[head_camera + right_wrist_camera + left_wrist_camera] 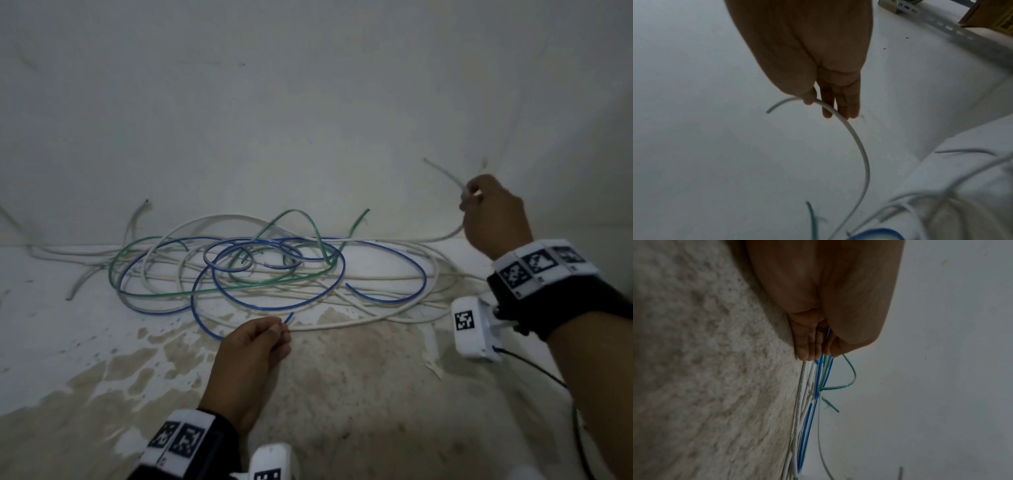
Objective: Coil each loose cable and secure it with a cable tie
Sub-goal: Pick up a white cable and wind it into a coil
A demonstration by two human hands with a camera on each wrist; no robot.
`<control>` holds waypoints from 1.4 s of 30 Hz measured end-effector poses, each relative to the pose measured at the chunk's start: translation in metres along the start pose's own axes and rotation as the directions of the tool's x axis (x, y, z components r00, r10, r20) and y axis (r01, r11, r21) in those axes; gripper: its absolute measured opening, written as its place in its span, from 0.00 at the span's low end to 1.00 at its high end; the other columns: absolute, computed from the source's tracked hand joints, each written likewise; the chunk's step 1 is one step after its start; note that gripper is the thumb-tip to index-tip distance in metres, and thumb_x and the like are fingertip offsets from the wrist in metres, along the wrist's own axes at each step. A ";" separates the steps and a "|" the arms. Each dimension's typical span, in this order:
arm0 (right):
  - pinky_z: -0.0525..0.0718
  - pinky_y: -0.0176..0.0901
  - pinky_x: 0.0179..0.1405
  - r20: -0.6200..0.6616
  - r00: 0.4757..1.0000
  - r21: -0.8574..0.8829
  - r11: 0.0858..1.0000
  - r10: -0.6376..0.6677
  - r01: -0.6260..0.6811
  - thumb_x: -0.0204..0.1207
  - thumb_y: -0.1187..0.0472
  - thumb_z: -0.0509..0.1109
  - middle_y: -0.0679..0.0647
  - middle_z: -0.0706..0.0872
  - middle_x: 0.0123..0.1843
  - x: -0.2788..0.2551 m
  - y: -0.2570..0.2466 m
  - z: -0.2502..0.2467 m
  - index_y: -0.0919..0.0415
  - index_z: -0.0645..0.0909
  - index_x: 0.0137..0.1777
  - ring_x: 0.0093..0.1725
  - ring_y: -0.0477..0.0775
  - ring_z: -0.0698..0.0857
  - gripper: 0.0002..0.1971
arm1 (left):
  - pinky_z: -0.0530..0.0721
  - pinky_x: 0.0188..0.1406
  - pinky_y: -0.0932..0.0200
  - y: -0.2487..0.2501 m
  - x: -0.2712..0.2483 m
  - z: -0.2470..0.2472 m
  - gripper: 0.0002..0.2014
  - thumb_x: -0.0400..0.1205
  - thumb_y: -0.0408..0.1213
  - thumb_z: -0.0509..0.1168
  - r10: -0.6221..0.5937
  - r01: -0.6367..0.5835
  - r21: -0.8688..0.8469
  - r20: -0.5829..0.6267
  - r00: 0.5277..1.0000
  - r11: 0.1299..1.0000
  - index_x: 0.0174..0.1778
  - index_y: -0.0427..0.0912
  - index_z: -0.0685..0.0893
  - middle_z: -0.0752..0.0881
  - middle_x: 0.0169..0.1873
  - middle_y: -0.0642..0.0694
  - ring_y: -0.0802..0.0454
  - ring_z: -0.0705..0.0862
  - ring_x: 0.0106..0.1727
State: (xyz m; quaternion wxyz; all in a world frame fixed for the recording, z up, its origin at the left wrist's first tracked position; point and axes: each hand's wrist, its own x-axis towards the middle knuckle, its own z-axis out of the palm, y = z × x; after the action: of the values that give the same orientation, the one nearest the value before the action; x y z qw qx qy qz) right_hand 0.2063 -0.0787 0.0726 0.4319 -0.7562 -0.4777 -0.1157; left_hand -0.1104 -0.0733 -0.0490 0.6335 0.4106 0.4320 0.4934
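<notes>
Blue, green and white cables lie tangled on the floor against a white wall. My left hand is low at the front of the pile and pinches the free end of the blue cable between thumb and fingertips. In the left wrist view the same left hand has the blue cable running out from between its fingers. My right hand is raised at the right near the wall. It grips a white cable close to its end. The right wrist view shows the right hand with the white cable curving down. A green cable arches over the pile.
The floor is stained and patchy in front of the pile. A perforated metal rail and a cardboard box lie off to the side. A black lead trails from the right wrist camera.
</notes>
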 end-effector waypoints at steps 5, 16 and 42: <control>0.88 0.57 0.44 -0.170 0.976 0.510 0.860 0.138 -0.032 0.83 0.60 0.57 0.53 0.82 0.38 0.018 -0.057 -0.043 0.48 0.72 0.42 0.37 0.53 0.84 0.09 | 0.82 0.48 0.56 0.004 -0.002 0.001 0.08 0.83 0.26 0.61 -0.010 0.011 -0.012 0.012 1.000 1.000 0.42 0.35 0.85 0.86 0.42 0.36 0.45 0.84 0.45; 0.82 0.39 0.25 -0.143 0.984 0.717 0.673 -0.109 0.179 0.85 0.61 0.57 0.53 0.80 0.35 -0.006 -0.163 -0.139 0.60 0.76 0.52 0.31 0.50 0.86 0.07 | 0.87 0.44 0.43 0.042 -0.013 0.026 0.10 0.81 0.29 0.66 0.313 -0.377 0.421 0.214 0.925 0.825 0.55 0.48 0.81 0.86 0.36 0.44 0.45 0.85 0.39; 0.71 0.26 0.43 0.444 0.833 0.129 0.944 -0.330 0.305 0.79 0.50 0.64 0.47 0.83 0.45 -0.098 -0.123 -0.148 0.41 0.80 0.41 0.47 0.44 0.80 0.07 | 0.84 0.25 0.64 0.239 0.022 0.085 0.06 0.86 0.34 0.58 0.193 -0.160 -0.127 0.321 0.927 0.979 0.45 0.43 0.78 0.77 0.25 0.49 0.56 0.77 0.21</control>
State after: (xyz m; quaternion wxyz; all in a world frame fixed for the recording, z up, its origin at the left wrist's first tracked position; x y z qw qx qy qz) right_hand 0.0900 -0.2312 0.1705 0.3008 -0.6605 -0.6879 0.0092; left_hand -0.0908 -0.0179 0.1993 0.6696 0.4933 0.2555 0.4930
